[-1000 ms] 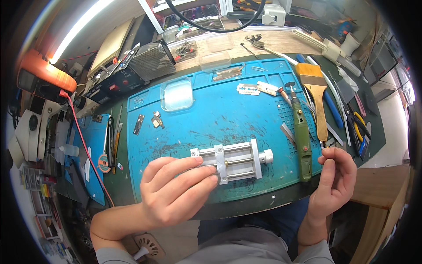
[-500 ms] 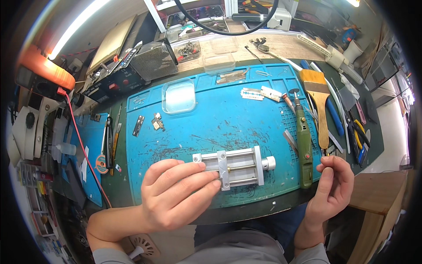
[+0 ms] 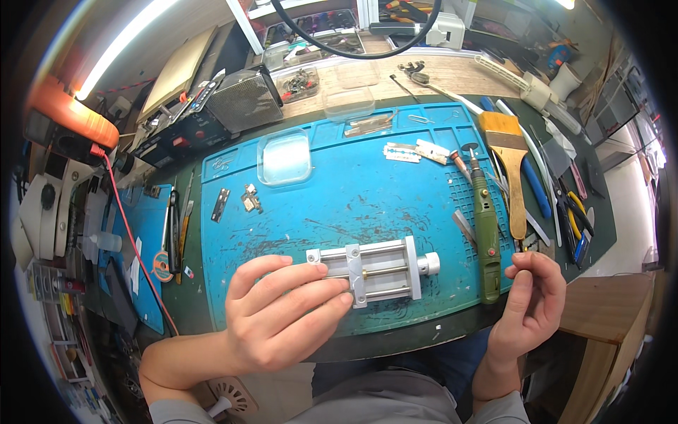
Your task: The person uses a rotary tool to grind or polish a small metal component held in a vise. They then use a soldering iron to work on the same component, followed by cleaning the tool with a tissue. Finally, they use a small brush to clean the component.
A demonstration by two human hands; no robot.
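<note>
Left grip [image 3: 279, 311]: your fingers curl over the left end of the metal vise [image 3: 385, 272], grasping it; your thumb is hidden.
Right grip [image 3: 530, 304]: your thumb and forefinger nearly meet, just right of the rotary tool [image 3: 487, 240]; I cannot tell whether anything small sits between them.
Metal vise: pale grey and smooth, with square-edged plates, slim round rods and a cylindrical knob [image 3: 429, 263]; it lies before you on the near part of the blue mat [image 3: 339, 191].
Blue mat: scuffed with dark scratches, divided by raised ribs along its far side.
Rotary tool: a green, rounded body tipped by a thin dark disc.
Brush [image 3: 518, 187]: wooden handle, flat tan bristles, beside the rotary tool.
Edges: the mat's near rim runs close to the dark tabletop's [image 3: 395, 340] front edge, by your lap.
Open room: beyond the vise, a bare scuffed stretch reaches the clear plastic tray [image 3: 284, 155] and razor blades [image 3: 401, 152]; rightward, the rotary tool narrows your space.
</note>
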